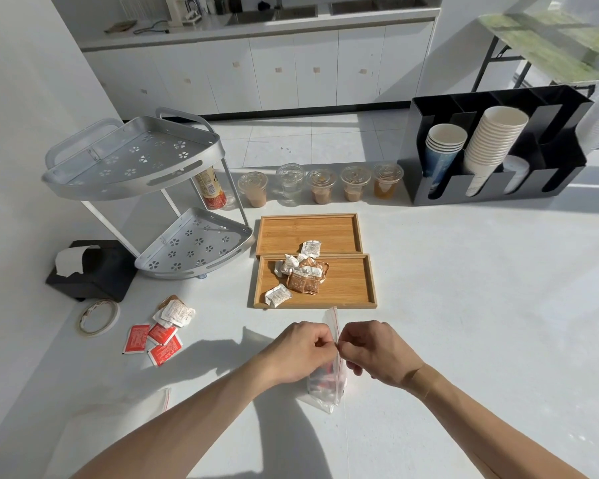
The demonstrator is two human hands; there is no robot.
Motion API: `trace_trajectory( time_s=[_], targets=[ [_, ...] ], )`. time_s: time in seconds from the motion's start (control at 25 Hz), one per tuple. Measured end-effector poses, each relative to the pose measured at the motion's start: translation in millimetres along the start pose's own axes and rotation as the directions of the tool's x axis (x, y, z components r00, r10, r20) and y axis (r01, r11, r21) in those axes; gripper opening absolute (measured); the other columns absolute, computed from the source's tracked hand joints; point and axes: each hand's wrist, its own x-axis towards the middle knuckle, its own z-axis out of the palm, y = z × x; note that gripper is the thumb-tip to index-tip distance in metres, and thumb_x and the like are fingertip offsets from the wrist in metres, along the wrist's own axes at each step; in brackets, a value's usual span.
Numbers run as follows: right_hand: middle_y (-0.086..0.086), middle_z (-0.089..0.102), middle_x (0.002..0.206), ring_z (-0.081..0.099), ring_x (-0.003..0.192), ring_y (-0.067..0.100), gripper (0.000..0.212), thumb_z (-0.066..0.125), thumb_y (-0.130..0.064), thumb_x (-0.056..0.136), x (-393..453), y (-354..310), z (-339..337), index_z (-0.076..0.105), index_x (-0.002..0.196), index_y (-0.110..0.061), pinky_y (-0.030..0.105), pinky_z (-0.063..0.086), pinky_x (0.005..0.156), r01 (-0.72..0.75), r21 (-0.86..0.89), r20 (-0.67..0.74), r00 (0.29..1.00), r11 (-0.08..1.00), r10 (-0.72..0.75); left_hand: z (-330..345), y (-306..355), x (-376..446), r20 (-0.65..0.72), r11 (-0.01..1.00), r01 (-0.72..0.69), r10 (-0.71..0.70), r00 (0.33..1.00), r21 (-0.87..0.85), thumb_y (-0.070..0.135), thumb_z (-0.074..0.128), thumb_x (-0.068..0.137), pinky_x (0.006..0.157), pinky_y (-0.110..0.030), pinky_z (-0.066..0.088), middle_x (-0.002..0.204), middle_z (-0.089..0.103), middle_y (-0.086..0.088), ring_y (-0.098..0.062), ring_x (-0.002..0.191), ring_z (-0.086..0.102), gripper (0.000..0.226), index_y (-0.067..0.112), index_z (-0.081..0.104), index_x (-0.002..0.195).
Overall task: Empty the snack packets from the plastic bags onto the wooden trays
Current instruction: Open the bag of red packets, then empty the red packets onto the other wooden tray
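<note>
Open room: the white desk (481,305) is bare to the right of the trays and near the right arm; its far edge runs behind a row of lidded cups (320,184).
Left side: red packets (153,340), white packets (174,314), a tape roll (98,317), a black tissue box (90,269) and a silver corner rack (146,188).
Trays: near wooden tray (353,288) holds brown and white snack packets (300,274); far wooden tray (308,231) touches it, with one white packet at its near edge.
Plastic bag (325,388): upright between the hands, just near of the near tray, dark and red packets inside.
Left hand (300,350): fingers curled, pinching the bag's red-striped top edge.
Right hand (377,350): fingers curled, pinching the same edge from the opposite side.
Empty bag (128,406): flat on the desk, near left.
</note>
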Motion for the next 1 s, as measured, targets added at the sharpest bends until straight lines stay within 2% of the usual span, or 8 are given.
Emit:
trace_trajectory(
  time_s=[0.2,0.28,0.36,0.56,0.68,0.8,0.92,1.0],
  targets=[
    [-0.009,0.059,0.05,0.058,0.048,0.006,0.015,0.061,-0.019,0.082,1.4,-7.5,-3.5,0.062,0.068,-0.019,0.021,0.049,0.052,0.08,-0.131,-0.062,0.994,0.988,-0.088,-5.5,5.1,3.1,-0.088,0.994,-0.019,0.029,0.996,0.107,0.028,0.058,0.08,0.057,-0.028,0.043,0.061,0.061,0.008,-0.009,0.058,0.051,0.018,0.014,0.063,0.07],
    [-0.008,0.055,0.05,0.056,0.051,0.013,0.019,0.063,-0.021,0.08,-0.8,-3.9,-14.6,0.057,0.062,-0.022,0.031,0.049,0.055,0.039,-0.22,-0.153,0.985,0.975,-0.074,-15.5,-1.3,2.5,-0.186,0.988,0.019,0.009,0.983,0.15,0.029,0.058,0.078,0.057,-0.027,0.044,0.061,0.062,0.006,-0.011,0.057,0.052,0.02,0.013,0.062,0.068],
    [-0.006,0.052,0.05,0.05,0.051,0.016,0.028,0.062,-0.025,0.078,-5.5,4.8,-30.0,0.047,0.055,-0.027,0.031,0.043,0.051,-0.036,-0.299,-0.24,0.97,0.954,-0.039,-30.0,-14.4,-0.5,-0.251,0.988,0.053,-0.015,0.968,0.143,0.028,0.06,0.076,0.055,-0.026,0.042,0.055,0.057,0.006,-0.009,0.053,0.048,0.02,0.012,0.06,0.063],
    [-0.002,0.057,0.057,0.051,0.057,0.02,0.017,0.058,-0.033,0.075,-12.4,9.9,-37.7,0.051,0.065,-0.022,0.027,0.033,0.047,-0.136,-0.542,-0.274,0.962,0.829,-0.022,-36.0,-25.8,-6.8,-0.192,0.988,0.011,0.019,0.981,0.156,0.027,0.061,0.075,0.055,-0.026,0.042,0.049,0.052,0.009,-0.006,0.05,0.045,0.023,0.019,0.054,0.055],
    [-0.008,0.06,0.067,0.057,0.064,0.017,0.013,0.061,-0.036,0.078,-14.8,4.0,-43.5,0.051,0.075,-0.028,0.026,0.034,0.048,-0.145,-0.548,-0.285,0.958,0.824,-0.021,-32.9,-20.8,-5.4,-0.194,0.998,0.013,-0.002,0.981,0.056,0.029,0.058,0.074,0.055,-0.026,0.041,0.05,0.055,0.008,-0.005,0.048,0.045,0.024,0.012,0.058,0.057],
    [-0.01,0.065,0.074,0.057,0.063,0.011,0.01,0.066,-0.033,0.083,-12.6,-13.8,-46.5,0.057,0.08,-0.031,0.028,0.044,0.056,-0.048,-0.3,-0.289,0.956,0.953,-0.043,-25.6,-10.3,-7.5,-0.175,0.999,0.045,-0.049,0.983,-0.031,0.029,0.054,0.076,0.057,-0.025,0.043,0.048,0.06,0.009,-0.001,0.046,0.049,0.027,0.011,0.059,0.058],
    [-0.002,0.073,0.062,0.065,0.06,0.01,0.048,0.048,-0.052,0.095,0.9,-36.6,-35.4,0.068,0.061,-0.023,0.029,0.052,0.065,-0.114,-0.185,-0.217,0.973,0.976,0.073,-12.8,2.9,-8.6,-0.164,0.985,0.08,-0.105,0.981,-0.151,0.024,0.054,0.079,0.053,-0.024,0.042,0.048,0.061,0.01,0.0,0.045,0.05,0.023,0.014,0.06,0.059],
    [0.0,0.074,0.058,0.068,0.061,0.012,0.064,0.04,-0.055,0.097,12.8,-44.5,-28.5,0.075,0.065,-0.013,0.029,0.055,0.068,-0.224,-0.204,-0.178,0.966,0.953,0.188,-5.7,9.2,-10.5,-0.159,0.985,0.066,-0.092,0.983,-0.159,0.026,0.055,0.081,0.055,-0.024,0.043,0.049,0.062,0.01,-0.002,0.047,0.053,0.025,0.019,0.058,0.057]
  ],
)
